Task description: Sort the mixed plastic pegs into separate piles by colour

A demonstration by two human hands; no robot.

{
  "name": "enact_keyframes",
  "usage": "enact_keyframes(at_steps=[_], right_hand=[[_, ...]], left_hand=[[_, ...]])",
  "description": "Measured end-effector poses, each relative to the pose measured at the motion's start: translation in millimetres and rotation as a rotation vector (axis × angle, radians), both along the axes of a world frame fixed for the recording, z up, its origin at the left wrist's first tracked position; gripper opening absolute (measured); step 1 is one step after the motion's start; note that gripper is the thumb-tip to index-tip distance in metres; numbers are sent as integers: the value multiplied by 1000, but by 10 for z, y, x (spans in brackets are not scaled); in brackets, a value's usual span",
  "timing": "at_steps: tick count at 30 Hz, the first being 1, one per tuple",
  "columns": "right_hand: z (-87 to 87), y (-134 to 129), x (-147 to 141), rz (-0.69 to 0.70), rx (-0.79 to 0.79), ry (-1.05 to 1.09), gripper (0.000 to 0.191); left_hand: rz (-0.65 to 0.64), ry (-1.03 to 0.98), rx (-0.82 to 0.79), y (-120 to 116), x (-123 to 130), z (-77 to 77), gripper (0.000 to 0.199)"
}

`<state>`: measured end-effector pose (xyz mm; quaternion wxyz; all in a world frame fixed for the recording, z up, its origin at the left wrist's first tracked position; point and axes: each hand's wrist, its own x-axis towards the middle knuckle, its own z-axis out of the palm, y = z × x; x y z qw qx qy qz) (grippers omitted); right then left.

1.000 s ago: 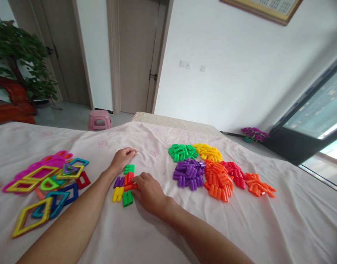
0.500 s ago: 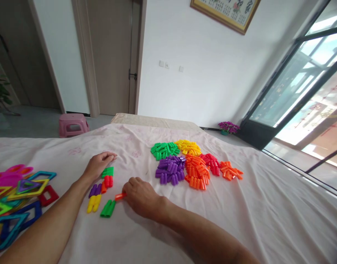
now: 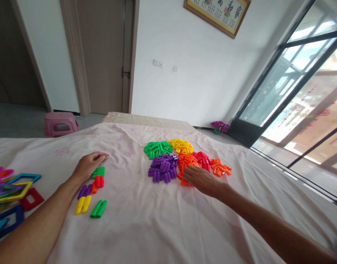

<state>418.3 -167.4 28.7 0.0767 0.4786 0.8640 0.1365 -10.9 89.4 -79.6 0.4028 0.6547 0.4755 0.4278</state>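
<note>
My left hand (image 3: 87,165) rests on the cloth at the left, fingers drawn together, with nothing seen in them. Just below it lies a green plastic building block (image 3: 98,172), which it partly covers or touches. A red block (image 3: 99,181), a small orange block (image 3: 94,188), a purple pair (image 3: 84,191) and a yellow pair (image 3: 83,204) continue the row downward. Another green block (image 3: 98,209) lies apart to the right. Over the orange pile (image 3: 186,160), my right hand (image 3: 203,179) has its fingers bent down and closed on an orange block; the fingertips are partly hidden.
Purple (image 3: 163,168), green (image 3: 158,149), yellow (image 3: 181,145) and red (image 3: 202,160) piles surround the orange one, with a smaller orange heap (image 3: 220,167) at right. Coloured frame-shaped tiles (image 3: 14,192) lie at far left. A pink stool (image 3: 61,124) stands behind the cloth-covered table (image 3: 146,234).
My right hand has moved right, from beside the loose green block to the orange pile. The orange block once beside that green block is gone from there. My left hand stays put; the view has shifted.
</note>
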Motion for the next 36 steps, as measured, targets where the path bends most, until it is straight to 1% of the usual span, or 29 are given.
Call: enact_keyframes(at_steps=[2, 4, 6, 8, 10, 14, 16, 18, 22, 25, 30, 32, 36], right_hand=[[25, 4, 153, 32, 1, -80, 20], [35, 12, 235, 53, -3, -126, 19], [33, 16, 263, 54, -21, -125, 20], [28, 8, 264, 24, -43, -75, 23], [33, -17, 266, -54, -61, 28, 27], [100, -118, 325, -272, -83, 277, 34], [143, -184, 372, -351, -97, 331, 31], [160, -240, 414, -393, -132, 337, 28], [80, -271, 481, -398, -194, 336, 29], [-1, -224, 520, -402, -183, 372, 30], [-53, -134, 557, -511, -92, 484, 29], [-85, -117, 559, -558, -51, 522, 25], [-164, -122, 543, -590, 22, 594, 16]], left_hand=[[-3, 20, 0, 7, -4, -11, 44], [-6, 38, -1, 4, -4, -8, 46], [-7, 36, -5, -7, -2, 6, 48], [-5, 28, -9, -20, 0, 23, 49], [-3, 26, -13, -30, 0, 37, 50], [-10, 30, -23, -38, 1, 49, 53], [-7, 39, -28, -36, 5, 50, 52], [2, 49, -33, -33, 9, 50, 51], [8, 54, -39, -35, 13, 54, 49], [4, 30, -37, -44, 14, 63, 49], [-2, 33, -28, -35, 4, 46, 48], [-6, 38, -26, -19, -4, 25, 48], [-16, 47, -19, 0, -14, -2, 48]])
